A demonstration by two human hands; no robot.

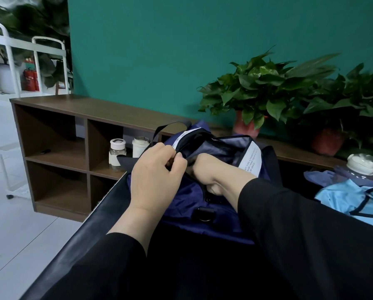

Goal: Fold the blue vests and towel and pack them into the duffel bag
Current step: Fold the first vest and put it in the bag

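Left hand [157,169] pinches the navy duffel bag [202,191] rim open; right hand [211,169] sits inside the mouth, grip unseen. Light-blue vest [341,198] lies well right of both hands, unpacked. Risk: if the pinch slips, the mouth collapses over the right hand.

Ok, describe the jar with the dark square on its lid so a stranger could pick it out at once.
Find the brown wooden shelf unit against the teal wall, left of the navy duffel bag. In its upper middle cubby stand two white-lidded jars. The jar wanted is the left one: clear glass, a pale label, and a dark square patch on its lid, which its neighbour lacks.
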